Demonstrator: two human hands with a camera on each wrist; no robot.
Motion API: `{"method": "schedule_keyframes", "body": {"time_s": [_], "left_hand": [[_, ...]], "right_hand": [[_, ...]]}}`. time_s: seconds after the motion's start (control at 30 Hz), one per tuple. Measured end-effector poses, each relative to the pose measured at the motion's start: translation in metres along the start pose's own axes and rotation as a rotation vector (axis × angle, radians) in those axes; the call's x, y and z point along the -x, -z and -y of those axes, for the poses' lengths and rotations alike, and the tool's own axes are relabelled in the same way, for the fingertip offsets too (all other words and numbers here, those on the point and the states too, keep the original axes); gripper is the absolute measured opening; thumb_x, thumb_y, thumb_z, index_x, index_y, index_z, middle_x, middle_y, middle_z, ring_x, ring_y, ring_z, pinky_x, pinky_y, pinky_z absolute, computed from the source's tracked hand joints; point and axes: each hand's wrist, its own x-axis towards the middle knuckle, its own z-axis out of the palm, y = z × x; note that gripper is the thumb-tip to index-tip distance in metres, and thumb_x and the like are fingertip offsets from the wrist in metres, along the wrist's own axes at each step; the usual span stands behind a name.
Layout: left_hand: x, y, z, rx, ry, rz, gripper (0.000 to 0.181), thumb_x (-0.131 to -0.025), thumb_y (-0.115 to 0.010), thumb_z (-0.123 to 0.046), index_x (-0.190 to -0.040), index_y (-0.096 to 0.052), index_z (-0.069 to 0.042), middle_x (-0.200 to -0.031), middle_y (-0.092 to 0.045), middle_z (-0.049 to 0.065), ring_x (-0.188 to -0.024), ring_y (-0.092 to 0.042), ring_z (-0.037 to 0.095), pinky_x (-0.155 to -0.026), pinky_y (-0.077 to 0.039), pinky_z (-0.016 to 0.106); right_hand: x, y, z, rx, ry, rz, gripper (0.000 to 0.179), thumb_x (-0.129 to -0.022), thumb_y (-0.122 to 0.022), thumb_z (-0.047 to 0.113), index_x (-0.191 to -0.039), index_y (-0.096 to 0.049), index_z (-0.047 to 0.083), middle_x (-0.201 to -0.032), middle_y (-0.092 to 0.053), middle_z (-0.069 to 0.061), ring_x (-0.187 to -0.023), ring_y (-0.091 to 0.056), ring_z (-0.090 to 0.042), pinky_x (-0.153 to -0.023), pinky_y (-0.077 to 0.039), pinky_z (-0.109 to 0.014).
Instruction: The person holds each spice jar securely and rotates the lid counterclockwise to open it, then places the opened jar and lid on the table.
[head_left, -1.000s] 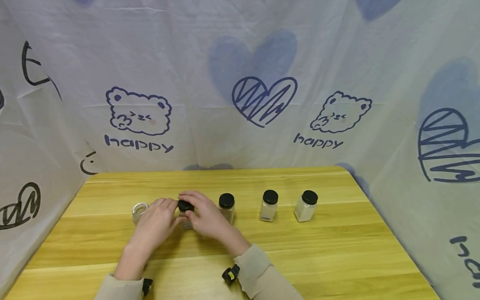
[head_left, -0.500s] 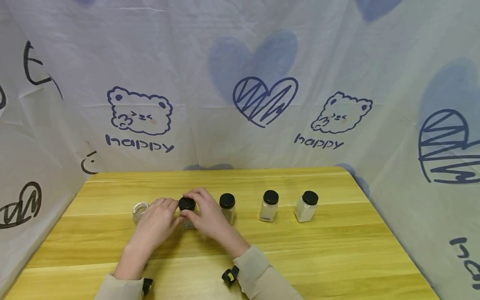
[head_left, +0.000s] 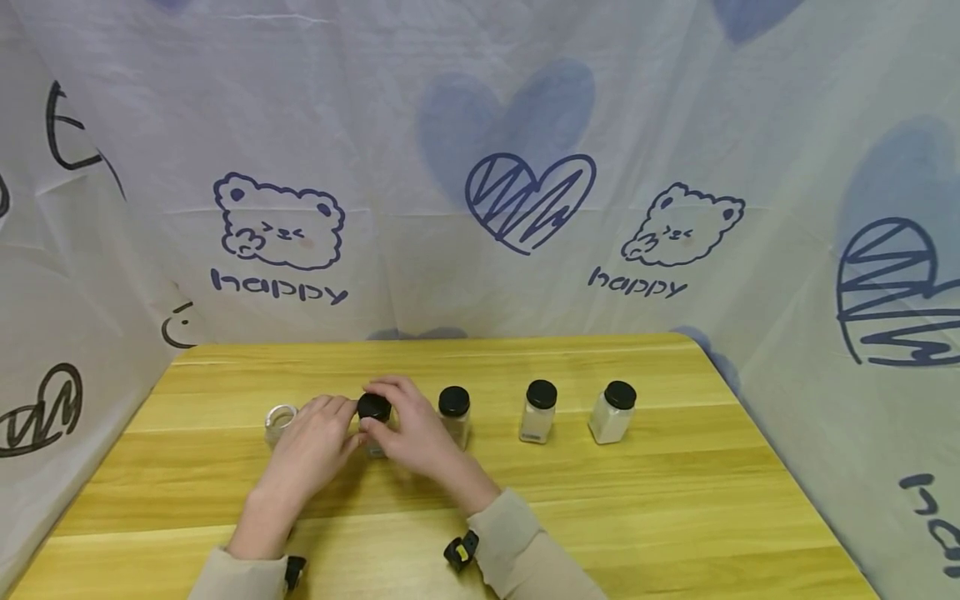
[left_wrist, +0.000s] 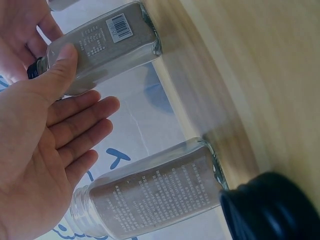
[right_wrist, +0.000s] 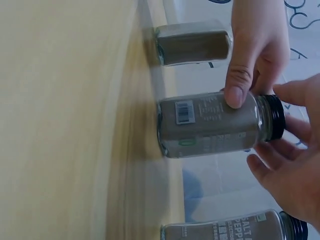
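A glass spice jar of brownish powder stands upright between the two hands. My left hand holds its body, the thumb lying against the glass beside a barcode label. Around the rim of its black lid curl the fingers and thumb of my right hand. In the right wrist view the lid sits at the neck, with some glass thread visible below it. An open jar without a lid, also filled with brownish powder, stands just left of my left hand, partly hidden by it in the head view.
Right of the hands stand three lidded jars: a brownish one, a pale one and a white one. They share the wooden table in a row. A dark ribbed round thing shows near the left wrist camera. A printed cloth hangs behind.
My right fingers have shifted slightly around the lid since a second ago, baring more of its top. My left hand and the jars stay nearly where they were.
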Motion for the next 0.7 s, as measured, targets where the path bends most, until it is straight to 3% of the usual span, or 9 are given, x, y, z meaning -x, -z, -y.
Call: {"method": "schedule_keyframes", "body": {"time_s": [0.13,0.27,0.47,0.7], "left_hand": [[-0.0001,-0.0001,0.0002,0.001,-0.004,-0.003,0.040,-0.085,-0.088,-0.017,-0.110,-0.070,0.007,-0.105,-0.073,0.018,-0.103,-0.067,0.037,-0.100,-0.054,0.052],[-0.0004,0.0000,-0.0002,0.008,0.002,-0.002,0.040,-0.084,-0.088,-0.019,-0.110,-0.070,0.007,-0.104,-0.073,0.017,-0.103,-0.067,0.037,-0.100,-0.055,0.052],[-0.0008,0.0005,-0.0010,0.009,0.015,0.006,0.047,-0.084,-0.088,-0.022,-0.115,-0.070,0.009,-0.105,-0.073,0.018,-0.105,-0.068,0.037,-0.101,-0.054,0.052],[-0.0010,0.0019,-0.0015,0.002,0.035,0.032,0.049,-0.086,-0.087,-0.025,-0.117,-0.069,0.009,-0.108,-0.073,0.019,-0.109,-0.067,0.038,-0.104,-0.052,0.053]], "right_hand": [[0.0011,-0.0026,0.0008,0.013,-0.029,-0.053,0.044,-0.103,-0.068,0.028,-0.143,-0.060,0.011,-0.143,-0.054,-0.006,-0.131,-0.057,-0.020,-0.109,-0.051,-0.031],[0.0011,-0.0034,0.0007,0.012,-0.039,-0.050,0.043,-0.103,-0.068,0.027,-0.143,-0.061,0.011,-0.140,-0.056,-0.005,-0.129,-0.057,-0.019,-0.107,-0.051,-0.030],[0.0002,-0.0007,0.0006,0.017,-0.007,0.000,0.040,-0.106,-0.062,0.020,-0.145,-0.059,0.009,-0.146,-0.055,-0.006,-0.133,-0.056,-0.021,-0.109,-0.050,-0.032],[-0.0014,0.0023,-0.0014,0.002,0.042,0.115,0.041,-0.112,-0.048,0.013,-0.152,-0.050,0.005,-0.155,-0.046,-0.010,-0.140,-0.050,-0.022,-0.114,-0.046,-0.029]]}}
